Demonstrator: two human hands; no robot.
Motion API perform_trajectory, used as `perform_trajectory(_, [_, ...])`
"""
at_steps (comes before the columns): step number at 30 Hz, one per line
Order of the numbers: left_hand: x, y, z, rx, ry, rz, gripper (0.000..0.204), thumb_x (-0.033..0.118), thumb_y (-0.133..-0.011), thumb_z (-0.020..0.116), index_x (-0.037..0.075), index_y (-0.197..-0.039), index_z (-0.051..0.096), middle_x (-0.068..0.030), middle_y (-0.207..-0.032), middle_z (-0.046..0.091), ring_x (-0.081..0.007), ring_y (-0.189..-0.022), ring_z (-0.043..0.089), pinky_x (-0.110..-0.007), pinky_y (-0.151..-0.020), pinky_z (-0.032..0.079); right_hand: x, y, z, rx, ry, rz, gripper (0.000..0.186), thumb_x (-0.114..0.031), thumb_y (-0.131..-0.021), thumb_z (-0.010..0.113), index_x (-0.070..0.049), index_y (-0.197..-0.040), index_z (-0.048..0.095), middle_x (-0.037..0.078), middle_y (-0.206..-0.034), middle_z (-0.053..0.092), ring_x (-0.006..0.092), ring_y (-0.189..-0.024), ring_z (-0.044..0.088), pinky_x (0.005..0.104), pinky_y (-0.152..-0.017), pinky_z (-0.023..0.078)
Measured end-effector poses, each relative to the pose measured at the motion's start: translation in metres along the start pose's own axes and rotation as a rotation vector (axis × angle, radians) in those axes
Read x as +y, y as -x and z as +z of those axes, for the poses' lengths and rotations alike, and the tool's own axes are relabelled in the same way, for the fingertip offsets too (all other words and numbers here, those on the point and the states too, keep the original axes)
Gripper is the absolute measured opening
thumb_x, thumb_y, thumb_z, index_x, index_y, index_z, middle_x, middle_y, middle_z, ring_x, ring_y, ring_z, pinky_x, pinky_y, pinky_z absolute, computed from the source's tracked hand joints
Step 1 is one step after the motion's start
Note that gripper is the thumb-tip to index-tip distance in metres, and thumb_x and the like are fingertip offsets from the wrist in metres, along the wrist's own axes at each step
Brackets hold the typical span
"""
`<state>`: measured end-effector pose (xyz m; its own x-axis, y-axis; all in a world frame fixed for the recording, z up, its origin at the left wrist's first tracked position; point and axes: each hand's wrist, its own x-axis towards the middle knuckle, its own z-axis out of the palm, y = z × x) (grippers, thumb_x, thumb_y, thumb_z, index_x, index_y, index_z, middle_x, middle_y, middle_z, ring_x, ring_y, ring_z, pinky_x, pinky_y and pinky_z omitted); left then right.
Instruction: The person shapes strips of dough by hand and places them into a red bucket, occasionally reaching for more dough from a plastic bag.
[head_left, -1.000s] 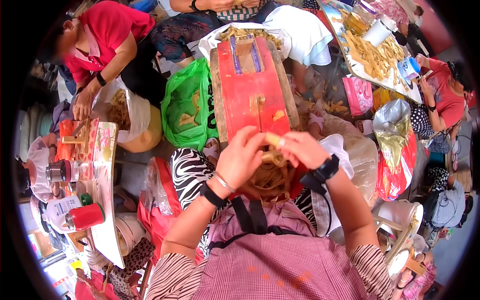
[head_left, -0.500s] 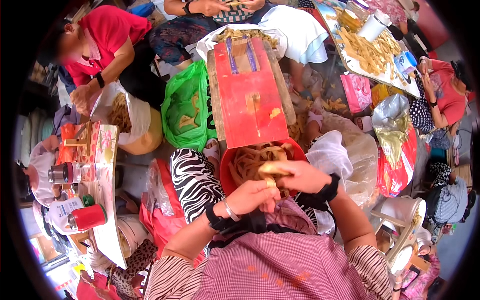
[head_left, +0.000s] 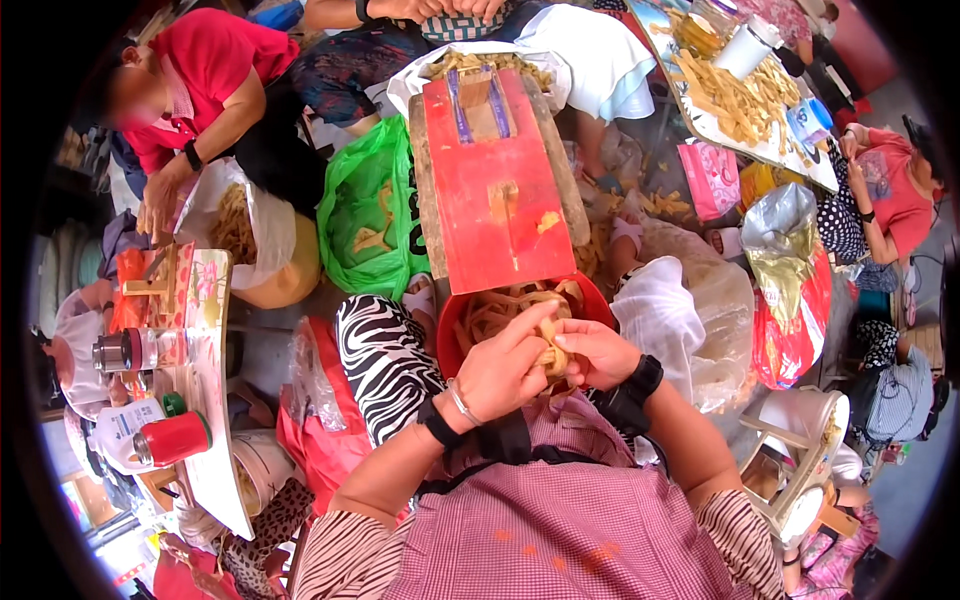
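Close together over the near side of a red tub [head_left: 449,342], my left hand [head_left: 503,370] and my right hand [head_left: 600,354] grip a pale yellow-tan pliable strip [head_left: 550,352]. It looks bunched or looped between my fingertips; its exact food kind cannot be made out. My left fingers pinch it from one side, with the forefinger stretched along the top, and my right thumb and fingers press it from the other. Beneath, a heap of similar tan strips [head_left: 487,312] fills the tub, partly hidden by my hands.
A red board [head_left: 492,225] on a wooden support reaches over the tub's far edge. Left of it lies an open green plastic bag [head_left: 345,195]. A table at the left carries a red flask [head_left: 172,438]. Other people sit around; at the upper right a table holds more strips [head_left: 735,100].
My left hand has moved up and closer to my right, its forefinger now over the strip. The strip has gone from a folded length to a bunched loop.
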<state>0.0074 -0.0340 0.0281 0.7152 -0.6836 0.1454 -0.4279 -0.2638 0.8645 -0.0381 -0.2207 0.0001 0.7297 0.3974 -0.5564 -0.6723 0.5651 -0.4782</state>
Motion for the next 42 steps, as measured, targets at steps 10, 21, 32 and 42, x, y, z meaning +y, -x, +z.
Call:
perform_trajectory(10, [-0.017, 0.003, 0.010, -0.067, -0.092, -0.199, 0.009, 0.009, -0.076, 0.053, 0.003, -0.084, 0.052, -0.0145, -0.081, 0.057, -0.0321, -0.075, 0.057, -0.037, -0.063, 0.046, 0.012, 0.001, 0.024, 0.302, 1.358, -0.657, 0.018, -0.008, -0.078, 0.056, 0.002, -0.093, 0.059, 0.007, -0.096, 0.055, 0.0212, -0.086, 0.058, 0.0308, -0.074, 0.047])
perform_trajectory(21, [-0.006, 0.009, -0.005, -0.045, 0.038, -0.115, 0.014, 0.016, -0.081, 0.056, 0.003, -0.084, 0.056, -0.0144, -0.074, 0.056, -0.0327, -0.070, 0.057, -0.038, -0.060, 0.045, 0.004, 0.003, 0.000, -0.083, 0.239, 0.002, 0.039, -0.021, -0.087, 0.054, -0.004, -0.121, 0.046, 0.002, -0.079, 0.054, 0.0073, -0.067, 0.051, 0.0231, -0.063, 0.047])
perform_trajectory(32, [-0.007, 0.021, -0.008, -0.052, 0.268, -0.317, 0.021, 0.019, -0.086, 0.052, 0.002, -0.073, 0.051, -0.0104, -0.058, 0.050, -0.0205, -0.053, 0.053, -0.031, -0.051, 0.041, -0.034, 0.018, -0.007, 0.043, 0.750, -0.065, 0.010, -0.015, -0.084, 0.056, -0.005, -0.085, 0.057, -0.005, -0.065, 0.049, 0.0014, -0.054, 0.040, 0.0180, -0.046, 0.032])
perform_trajectory(42, [-0.018, 0.007, -0.005, -0.310, 1.060, -0.686, 0.013, 0.014, -0.086, 0.056, 0.005, -0.089, 0.047, -0.0083, -0.078, 0.061, -0.0134, -0.068, 0.060, -0.024, -0.060, 0.049, -0.032, 0.007, 0.019, -0.039, 0.810, 0.025, 0.016, -0.018, -0.083, 0.056, -0.003, -0.083, 0.059, -0.003, -0.066, 0.051, 0.0042, -0.060, 0.043, 0.0207, -0.052, 0.036])
